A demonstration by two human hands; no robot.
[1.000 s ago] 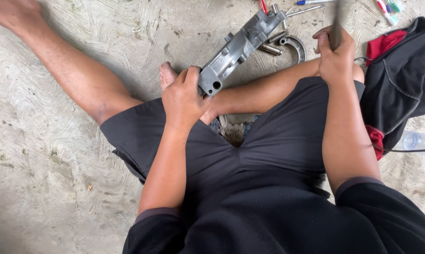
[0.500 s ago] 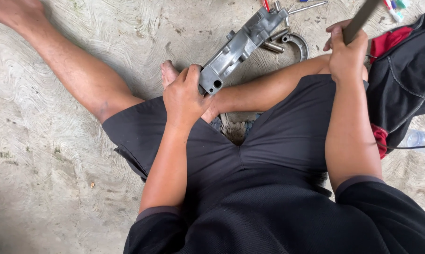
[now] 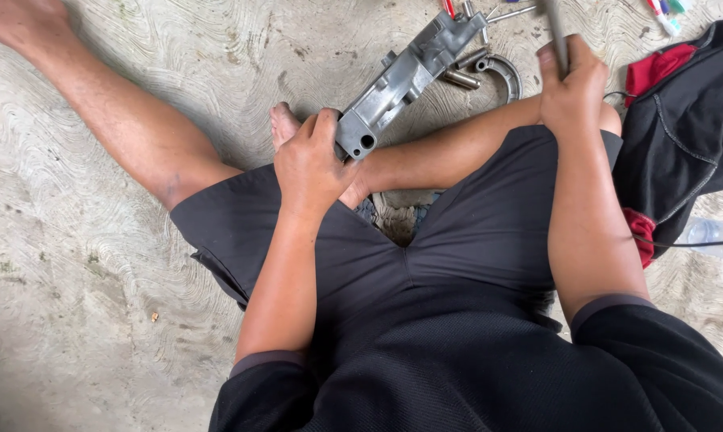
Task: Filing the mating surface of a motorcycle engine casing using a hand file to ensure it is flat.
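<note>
On the concrete floor [image 3: 81, 264], a seated person grips the near end of a long grey metal casting [image 3: 405, 76] with the left hand [image 3: 313, 164], fingers wrapped tight around it. It slants away over the bent leg toward a curved metal piece [image 3: 507, 74]. Raised at the right knee, the right hand [image 3: 573, 84] is closed around a dark tool handle [image 3: 555, 32]. Beside that arm lies black and red clothing [image 3: 681, 136].

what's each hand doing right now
Left hand: closed on long grey cast-metal part.
Right hand: closed on thin dark tool handle.
</note>
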